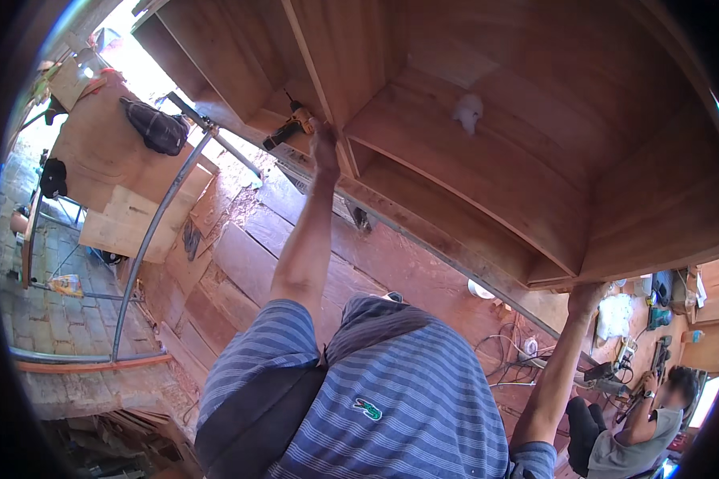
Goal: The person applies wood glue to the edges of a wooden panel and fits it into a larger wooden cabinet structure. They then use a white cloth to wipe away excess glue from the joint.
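A large wooden cabinet with open shelf compartments fills the top and right of the view. My left hand is raised and grips the edge of an upright divider in it. Just left of that hand, a yellow and black power drill lies on a shelf. My right hand grips the cabinet's lower corner at the right. Both arms are stretched out from my blue striped shirt. A small white lump sits on an inner panel.
A seated person works at the lower right among cables and power tools. Plywood sheets, a black bag and a metal pipe frame stand at the left. Rough boards cover the floor.
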{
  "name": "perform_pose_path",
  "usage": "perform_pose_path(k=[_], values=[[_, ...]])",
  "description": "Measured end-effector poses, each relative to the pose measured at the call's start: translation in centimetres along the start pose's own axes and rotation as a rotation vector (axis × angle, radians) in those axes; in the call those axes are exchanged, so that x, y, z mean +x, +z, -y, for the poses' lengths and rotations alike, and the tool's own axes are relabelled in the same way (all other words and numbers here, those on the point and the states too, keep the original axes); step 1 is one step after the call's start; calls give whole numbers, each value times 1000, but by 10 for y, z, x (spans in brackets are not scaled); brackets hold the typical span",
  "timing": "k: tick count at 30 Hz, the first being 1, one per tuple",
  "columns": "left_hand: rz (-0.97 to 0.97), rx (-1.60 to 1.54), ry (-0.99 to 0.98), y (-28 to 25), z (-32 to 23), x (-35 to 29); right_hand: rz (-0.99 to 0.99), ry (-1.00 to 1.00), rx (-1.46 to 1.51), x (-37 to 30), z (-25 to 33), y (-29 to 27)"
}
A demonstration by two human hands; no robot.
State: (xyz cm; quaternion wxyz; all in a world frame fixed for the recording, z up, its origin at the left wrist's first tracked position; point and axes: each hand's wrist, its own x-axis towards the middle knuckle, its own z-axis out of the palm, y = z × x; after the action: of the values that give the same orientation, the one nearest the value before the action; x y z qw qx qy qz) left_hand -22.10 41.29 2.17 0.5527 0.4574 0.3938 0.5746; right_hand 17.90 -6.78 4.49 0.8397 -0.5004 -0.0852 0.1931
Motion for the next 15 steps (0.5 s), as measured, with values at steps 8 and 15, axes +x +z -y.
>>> perform_pose_path(k=[8,15], values=[[-42,-161,-153,11,-24,-9,-14,5,-39,4,-3,-11],[-86,-11,-128,-48,67,-23,-66,-11,7,-20,-7,-1]])
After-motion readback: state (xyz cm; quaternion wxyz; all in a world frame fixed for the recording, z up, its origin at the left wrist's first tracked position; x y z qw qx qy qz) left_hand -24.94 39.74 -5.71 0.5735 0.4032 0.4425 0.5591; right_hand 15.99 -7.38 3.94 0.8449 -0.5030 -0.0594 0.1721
